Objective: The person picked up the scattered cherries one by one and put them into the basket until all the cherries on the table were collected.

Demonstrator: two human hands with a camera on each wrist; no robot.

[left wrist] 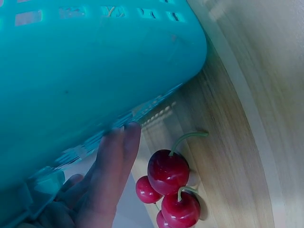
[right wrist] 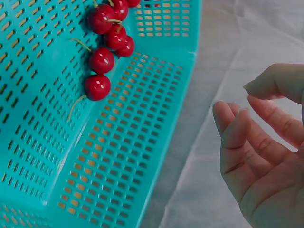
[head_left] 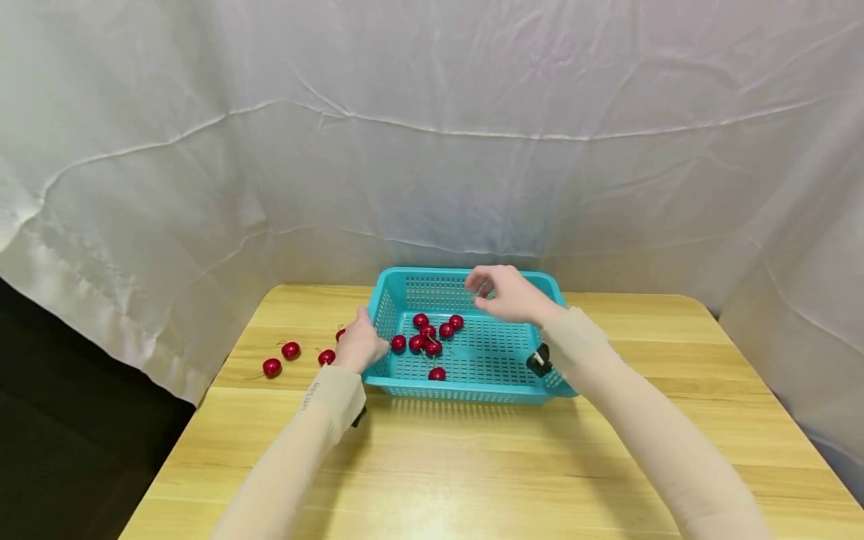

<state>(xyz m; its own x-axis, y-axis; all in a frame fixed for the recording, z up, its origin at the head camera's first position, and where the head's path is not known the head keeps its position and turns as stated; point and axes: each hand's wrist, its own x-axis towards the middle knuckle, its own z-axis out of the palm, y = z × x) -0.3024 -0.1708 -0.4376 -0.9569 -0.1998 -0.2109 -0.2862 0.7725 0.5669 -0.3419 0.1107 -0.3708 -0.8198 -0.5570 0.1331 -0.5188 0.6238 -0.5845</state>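
Observation:
A turquoise plastic basket [head_left: 472,390] with slotted walls stands on the table, and several red cherries [head_left: 433,347] with stems lie on its left side. At its left rim my left hand [head_left: 361,345] grips the basket; in the left wrist view, its fingers [left wrist: 111,166] lie against the basket's outer side. My right hand [head_left: 506,291] hovers over the back right part of the basket. Its fingers are loosely bent, with nothing between thumb and fingertips in the right wrist view. Close beside my left hand, loose cherries [left wrist: 168,172] sit on the tabletop.
Two more cherries [head_left: 272,367] lie farther left on the wooden table [head_left: 445,465]. A pale curtain [head_left: 432,187] hangs behind and at the sides. Dark cloth [head_left: 67,420] shows past the table's left edge.

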